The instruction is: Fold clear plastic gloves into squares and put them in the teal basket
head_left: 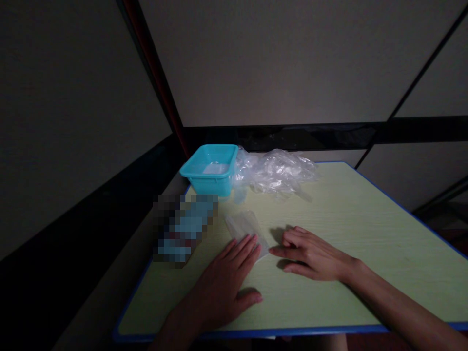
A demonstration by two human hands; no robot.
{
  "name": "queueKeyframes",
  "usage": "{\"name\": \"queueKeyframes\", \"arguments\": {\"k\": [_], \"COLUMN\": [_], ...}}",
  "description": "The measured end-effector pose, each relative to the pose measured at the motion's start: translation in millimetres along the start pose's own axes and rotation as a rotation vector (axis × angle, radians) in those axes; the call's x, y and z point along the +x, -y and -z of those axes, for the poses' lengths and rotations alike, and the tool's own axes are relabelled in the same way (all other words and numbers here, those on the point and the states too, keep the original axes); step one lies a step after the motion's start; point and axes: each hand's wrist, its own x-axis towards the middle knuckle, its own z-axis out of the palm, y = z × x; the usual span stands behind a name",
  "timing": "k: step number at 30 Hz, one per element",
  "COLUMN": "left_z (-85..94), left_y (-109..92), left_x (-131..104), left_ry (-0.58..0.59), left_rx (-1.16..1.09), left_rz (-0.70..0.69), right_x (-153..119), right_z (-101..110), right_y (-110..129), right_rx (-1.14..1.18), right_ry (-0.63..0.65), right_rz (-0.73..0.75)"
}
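A small translucent plastic bag (245,223) lies flat on the table. My left hand (230,275) rests over its near part, fingers stretched out and pressed down on it, thumb spread to the side. Just right of the bag is my right hand (310,253), with the index finger reaching toward the bag's right edge. Its thumb stands apart and the other fingers are curled. Whether that index fingertip touches the edge or stops just short of it, I cannot tell. Nothing shows in the right hand's grasp.
A turquoise plastic basket (210,186) at the back left has clear or whitish plastic pieces inside. Beside it lies a crumpled heap of clear plastic bags (281,170). A pixelated object (188,229) sits at the left edge. The pale table (365,219) has a blue rim; walls stand behind and left.
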Motion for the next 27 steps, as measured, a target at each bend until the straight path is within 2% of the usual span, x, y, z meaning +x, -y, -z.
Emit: {"name": "queueKeyframes", "arguments": {"k": [13, 20, 27], "left_z": [3.2, 5.7, 2.6], "left_y": [0, -1, -20], "left_x": [0, -2, 4], "left_ry": [0.001, 0.008, -0.008], "left_rx": [-0.046, -0.037, -0.041], "left_rz": [-0.013, -0.033, -0.016], "right_x": [0, -6, -6], "right_z": [-3, -5, 0], "right_y": [-1, -8, -13], "right_rx": [0.022, 0.057, 0.028], "right_ry": [-0.028, -0.190, -0.157], "right_rz": [0.018, 0.005, -0.078]}}
